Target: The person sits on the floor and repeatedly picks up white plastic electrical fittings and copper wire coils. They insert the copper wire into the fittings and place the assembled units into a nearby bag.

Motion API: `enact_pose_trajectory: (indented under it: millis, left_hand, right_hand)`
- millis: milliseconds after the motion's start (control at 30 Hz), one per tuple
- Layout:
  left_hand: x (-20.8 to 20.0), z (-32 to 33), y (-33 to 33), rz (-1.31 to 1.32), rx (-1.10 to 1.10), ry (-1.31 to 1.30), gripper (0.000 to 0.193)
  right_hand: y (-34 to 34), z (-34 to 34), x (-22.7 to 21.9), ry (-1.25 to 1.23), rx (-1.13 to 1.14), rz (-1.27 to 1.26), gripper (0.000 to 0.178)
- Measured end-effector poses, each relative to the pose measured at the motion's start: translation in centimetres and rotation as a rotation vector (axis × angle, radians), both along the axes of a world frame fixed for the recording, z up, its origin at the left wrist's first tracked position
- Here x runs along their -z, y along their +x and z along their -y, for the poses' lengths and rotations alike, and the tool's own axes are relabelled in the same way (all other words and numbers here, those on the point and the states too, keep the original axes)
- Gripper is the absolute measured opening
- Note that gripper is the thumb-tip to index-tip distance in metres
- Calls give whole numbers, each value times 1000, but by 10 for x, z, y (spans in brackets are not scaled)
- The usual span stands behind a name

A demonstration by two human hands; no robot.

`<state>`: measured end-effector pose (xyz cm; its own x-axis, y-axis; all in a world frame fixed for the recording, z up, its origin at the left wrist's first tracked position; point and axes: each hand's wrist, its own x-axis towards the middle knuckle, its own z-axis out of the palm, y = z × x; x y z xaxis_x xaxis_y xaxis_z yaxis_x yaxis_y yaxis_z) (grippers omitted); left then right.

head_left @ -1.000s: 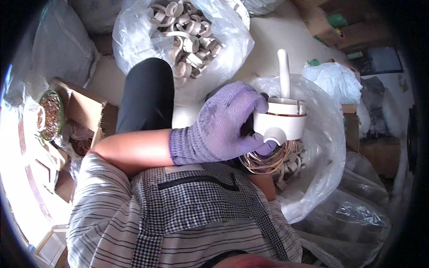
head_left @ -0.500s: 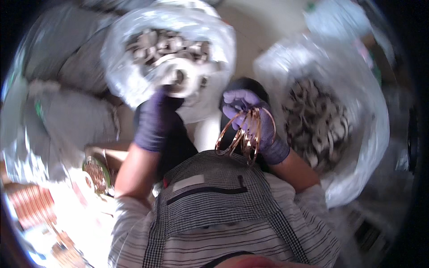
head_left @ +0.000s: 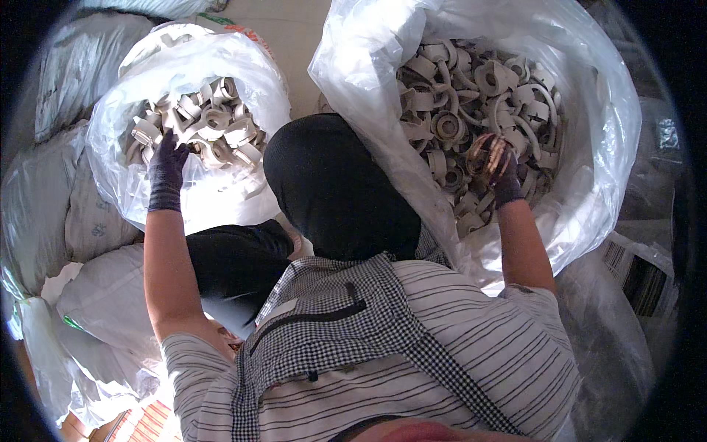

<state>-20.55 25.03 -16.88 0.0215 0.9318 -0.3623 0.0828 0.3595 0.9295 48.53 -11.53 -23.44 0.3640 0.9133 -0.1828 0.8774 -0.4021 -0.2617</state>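
My left hand (head_left: 169,173), in a dark purple glove, reaches into the left plastic bag (head_left: 121,110). Its fingers are stretched apart against off-white ring-shaped parts (head_left: 213,121), which look like plastic fittings with collars; I see nothing held in it. Over the right plastic bag (head_left: 600,147), my gloved right hand (head_left: 507,177) is closed around a bundle of thin copper-coloured hoops (head_left: 486,156). Beneath and around that hand lie many similar off-white parts (head_left: 495,77), some with curved arms. The hoops partly hide the right fingertips.
Full grey-white sacks (head_left: 96,55) are stacked along the left side. My black-trousered knee (head_left: 324,177) rises between the two bags. A patch of pale floor (head_left: 283,33) shows at the top. Clear plastic sheeting (head_left: 604,331) and a dark striped object (head_left: 633,276) lie at right.
My view has turned rightward. The left hand was blurred near a white ring part and is now among the parts in the left bag. The right hand carried the hoops from my lap into the right bag.
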Motion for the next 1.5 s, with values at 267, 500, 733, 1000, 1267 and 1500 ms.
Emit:
enact_pose_trajectory:
  millis: [267, 500, 733, 1000, 1267, 1500]
  left_hand:
    - [-58, 79, 58, 74, 133, 129, 44]
    - [-95, 133, 83, 113, 38, 132, 41]
    - [-170, 185, 180, 128, 346, 346, 45]
    - [-210, 251, 242, -136, 1010, 1138, 64]
    - [-173, 273, 213, -651, 877, 1131, 39]
    - [-174, 279, 226, -830, 600, 1049, 22]
  right_hand:
    - [-12, -67, 96, -277, 218, 29, 37]
    - [53, -32, 76, -149, -45, 226, 42]
    - [-59, -67, -194, 152, -646, -344, 31]
    - [-218, -176, -283, -142, -1294, -629, 29]
    - [-221, -185, -239, 118, -1121, -1173, 24]
    - [-183, -141, -248, 190, -400, -1550, 36]
